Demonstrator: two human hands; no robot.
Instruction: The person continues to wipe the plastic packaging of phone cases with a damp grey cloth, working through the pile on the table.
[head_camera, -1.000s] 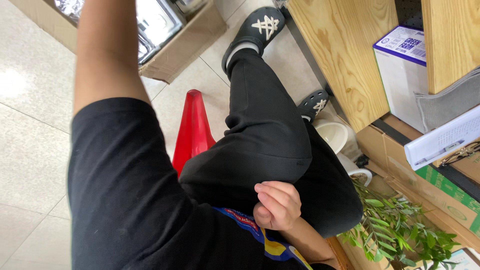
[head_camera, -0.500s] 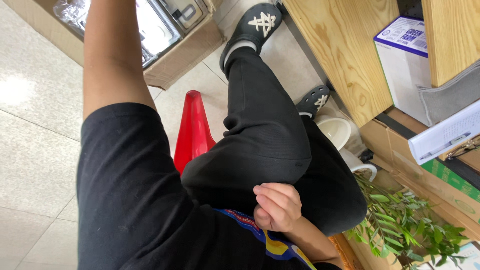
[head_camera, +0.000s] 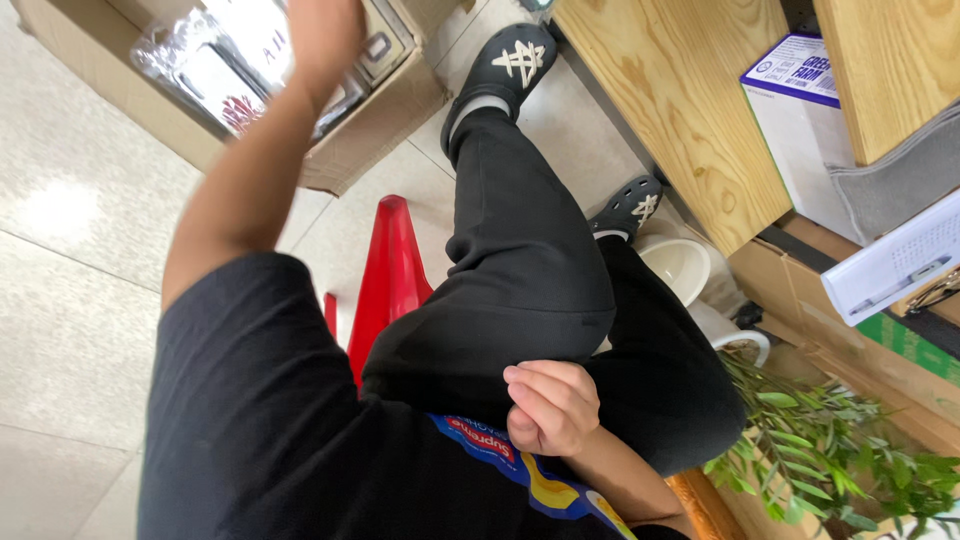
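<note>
Clear plastic wrapped the silvery tray (head_camera: 205, 75), lying in the cardboard box (head_camera: 400, 110) on the floor. The left hand (head_camera: 325, 30) hovered over it, fingers blurred (I couldn't tell their spread); a slippery grab might drop it. The right hand (head_camera: 550, 405) rested curled, empty, on the thigh.

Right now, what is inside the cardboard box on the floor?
The cardboard box holds flat metal-looking items wrapped in clear plastic. The left hand, blurred, is raised over them and covers part of them. What lies deeper in the box cannot be seen.
</note>
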